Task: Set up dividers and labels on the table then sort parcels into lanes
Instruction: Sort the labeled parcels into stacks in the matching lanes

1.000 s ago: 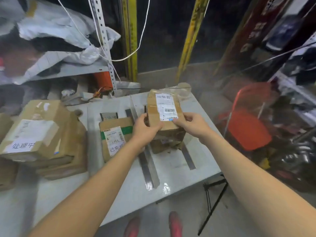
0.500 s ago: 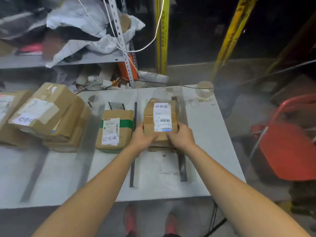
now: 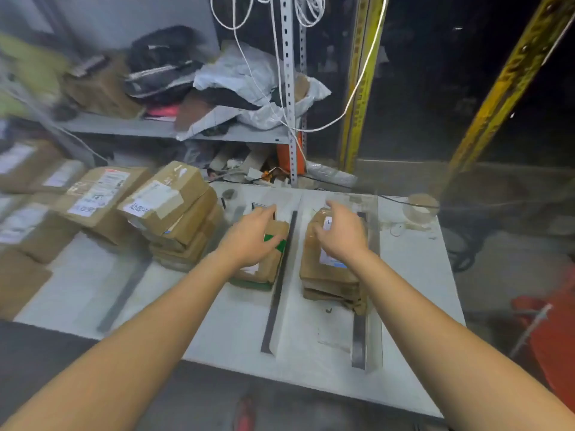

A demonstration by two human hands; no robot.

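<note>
Left hand (image 3: pixel 250 241) over the green-taped parcel (image 3: pixel 275 261) and right hand (image 3: pixel 342 236) over the parcel stack (image 3: pixel 323 281), fingers relaxed, grasping nothing

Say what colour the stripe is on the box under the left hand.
Green stripe, head view.

The white table (image 3: pixel 413 275) stands on a grey floor (image 3: pixel 504 275). Behind the table, toward its left side, a grey shelf (image 3: pixel 124 127) carries a black bag (image 3: pixel 161 48) and a crumpled white bag (image 3: pixel 245 76). A perforated grey post (image 3: pixel 287 73) rises just behind the middle of the table's far edge, and a white cord (image 3: pixel 355 95) hangs around it in loops. An upright beam (image 3: pixel 357 57), yellow, stands behind the table a little more to the right. A slanted beam (image 3: pixel 510 82), also yellow, leans beyond the table's far right corner. Behind both beams the room is dark. To the right of the table, near its front corner, there is a blurred red seat (image 3: pixel 553 331).
</note>
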